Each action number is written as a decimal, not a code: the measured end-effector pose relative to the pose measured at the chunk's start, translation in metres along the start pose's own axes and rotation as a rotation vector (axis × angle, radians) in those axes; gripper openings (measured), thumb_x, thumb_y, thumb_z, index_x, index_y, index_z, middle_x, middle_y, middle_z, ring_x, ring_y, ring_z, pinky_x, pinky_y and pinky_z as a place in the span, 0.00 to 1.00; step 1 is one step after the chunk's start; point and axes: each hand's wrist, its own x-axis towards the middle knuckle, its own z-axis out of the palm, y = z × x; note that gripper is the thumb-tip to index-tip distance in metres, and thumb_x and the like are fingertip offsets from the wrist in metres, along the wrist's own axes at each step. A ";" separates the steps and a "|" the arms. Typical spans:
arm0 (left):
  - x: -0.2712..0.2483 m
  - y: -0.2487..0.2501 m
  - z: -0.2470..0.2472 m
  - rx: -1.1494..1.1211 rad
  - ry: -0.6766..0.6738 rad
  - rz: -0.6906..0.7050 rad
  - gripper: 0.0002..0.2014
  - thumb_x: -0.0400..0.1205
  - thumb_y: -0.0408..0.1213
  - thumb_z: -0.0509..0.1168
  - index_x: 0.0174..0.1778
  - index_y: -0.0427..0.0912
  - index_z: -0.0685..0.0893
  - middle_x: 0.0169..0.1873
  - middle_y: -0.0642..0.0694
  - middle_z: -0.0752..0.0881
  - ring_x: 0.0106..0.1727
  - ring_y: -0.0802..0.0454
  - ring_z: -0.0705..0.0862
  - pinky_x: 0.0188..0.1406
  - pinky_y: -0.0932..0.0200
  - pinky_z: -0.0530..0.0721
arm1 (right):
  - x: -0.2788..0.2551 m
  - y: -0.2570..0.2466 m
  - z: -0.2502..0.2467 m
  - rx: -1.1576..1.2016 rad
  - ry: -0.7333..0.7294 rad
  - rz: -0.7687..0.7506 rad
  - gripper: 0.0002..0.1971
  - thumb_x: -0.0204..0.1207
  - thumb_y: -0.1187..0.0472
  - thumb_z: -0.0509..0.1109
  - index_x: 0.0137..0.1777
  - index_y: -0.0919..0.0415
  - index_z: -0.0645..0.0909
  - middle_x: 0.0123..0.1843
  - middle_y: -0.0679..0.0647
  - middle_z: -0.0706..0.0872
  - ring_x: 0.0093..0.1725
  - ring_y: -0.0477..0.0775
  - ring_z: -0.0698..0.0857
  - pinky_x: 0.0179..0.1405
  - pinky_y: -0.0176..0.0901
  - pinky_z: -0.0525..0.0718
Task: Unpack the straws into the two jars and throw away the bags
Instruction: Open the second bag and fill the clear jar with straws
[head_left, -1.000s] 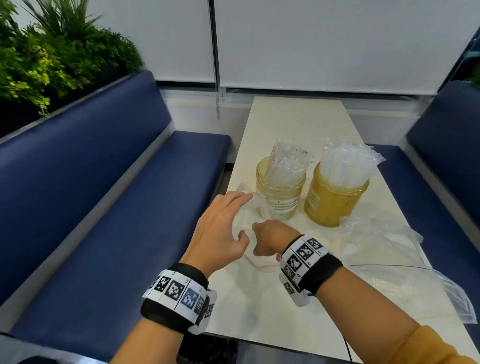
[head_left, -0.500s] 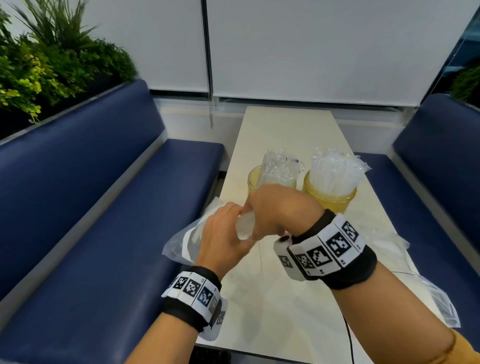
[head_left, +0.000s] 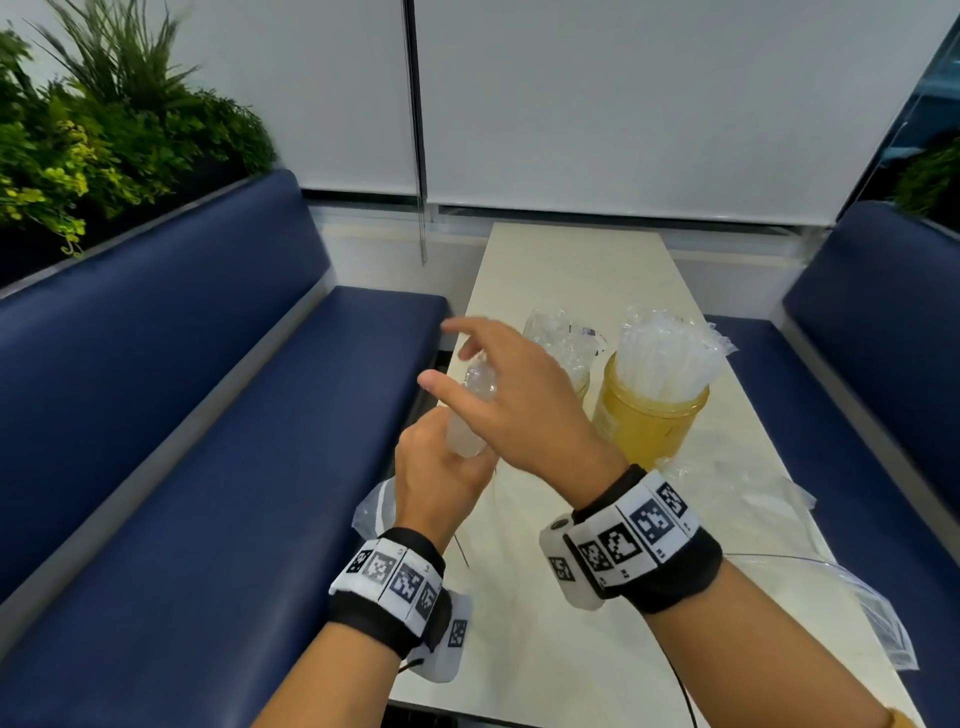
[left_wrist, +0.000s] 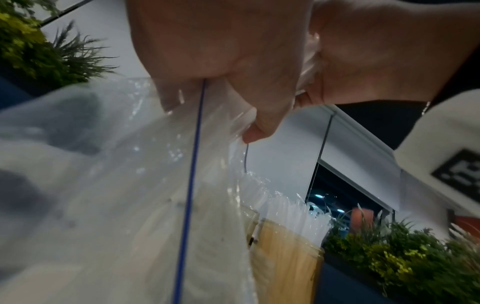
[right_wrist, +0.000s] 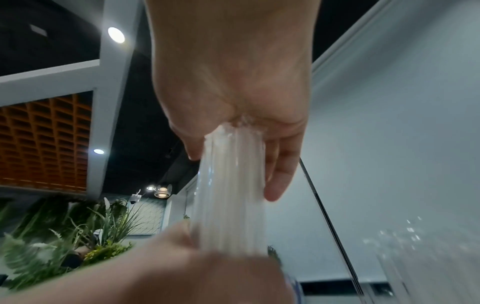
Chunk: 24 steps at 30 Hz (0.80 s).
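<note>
My left hand (head_left: 441, 470) grips the mouth of a clear plastic bag (head_left: 371, 512) that hangs below it over the table's left edge. My right hand (head_left: 514, 400) is just above it, thumb and fingers curled round a bundle of white wrapped straws (head_left: 467, 415) that sticks up out of the bag. The right wrist view shows that straw bundle (right_wrist: 228, 195) running from my palm down to the left hand (right_wrist: 182, 277). Behind stand a clear jar (head_left: 582, 384) and a yellow jar (head_left: 649, 426), both holding straws (head_left: 670, 353). The bag (left_wrist: 103, 185) fills the left wrist view.
Empty clear bags (head_left: 727, 493) lie crumpled on the cream table (head_left: 571, 270) to the right of the jars, one more bag (head_left: 878, 613) at the right edge. Blue benches (head_left: 208, 441) flank the table. Plants (head_left: 104, 130) stand behind the left bench.
Both hands have lifted the bag off the table. My right hand has moved from the bag's mouth to above the left hand, drawing the straw bundle upward out of the bag.
</note>
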 end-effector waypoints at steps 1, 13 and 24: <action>0.001 0.000 -0.001 0.014 0.009 0.003 0.09 0.74 0.41 0.75 0.34 0.50 0.80 0.26 0.55 0.84 0.30 0.58 0.84 0.22 0.67 0.75 | -0.002 0.001 0.002 0.040 0.065 0.029 0.30 0.72 0.32 0.70 0.70 0.44 0.75 0.57 0.38 0.83 0.54 0.38 0.82 0.52 0.35 0.82; 0.001 -0.008 -0.010 0.116 0.018 -0.044 0.06 0.74 0.37 0.72 0.40 0.52 0.83 0.30 0.57 0.85 0.32 0.58 0.85 0.26 0.69 0.78 | 0.002 0.011 0.037 -0.037 0.114 -0.083 0.17 0.69 0.39 0.73 0.49 0.51 0.81 0.35 0.44 0.85 0.33 0.47 0.84 0.36 0.46 0.86; 0.000 -0.012 -0.020 0.114 -0.024 -0.060 0.22 0.68 0.59 0.80 0.51 0.55 0.80 0.45 0.59 0.84 0.44 0.62 0.84 0.36 0.61 0.84 | 0.024 0.006 0.025 0.221 0.309 -0.173 0.07 0.66 0.62 0.78 0.37 0.64 0.82 0.28 0.50 0.83 0.25 0.50 0.81 0.27 0.47 0.81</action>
